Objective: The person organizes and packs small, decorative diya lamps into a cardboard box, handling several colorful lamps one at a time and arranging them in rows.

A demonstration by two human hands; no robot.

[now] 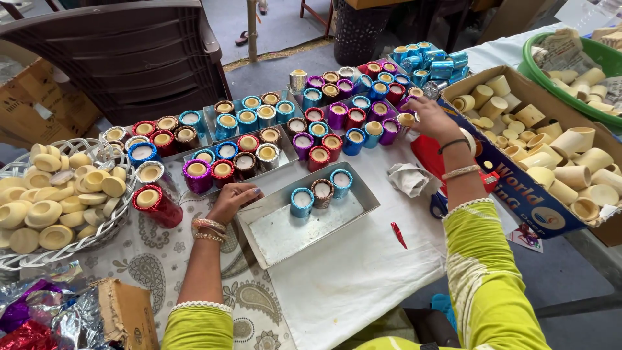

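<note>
The left hand (234, 198) lies flat, fingers loosely together, pressing on the near-left corner rim of a shallow metal tray (285, 228); it clamps nothing. Just beyond its fingertips, inside the tray, stand 3 short cylinders (321, 192) wrapped in glittery foil, 2 blue and 1 brown, each filled with pale wax. The right hand (435, 122) reaches far forward, fingers spread apart, its fingertips touching a small foil-wrapped cup (406, 120) at the right end of the filled rows; I cannot tell whether it actually pinches it. Left of that hand, more trays (256, 150) hold cups in shiny purple, red, blue and silver wrap. Right of the forearm sits a cardboard box (551, 155) of plain cream cone-shaped cups, matte and smooth. Left of the left hand, a white wire basket (65, 201) holds round, pale yellow wax pieces. A crumpled white paper (412, 178) lies between the 2 arms.
</note>
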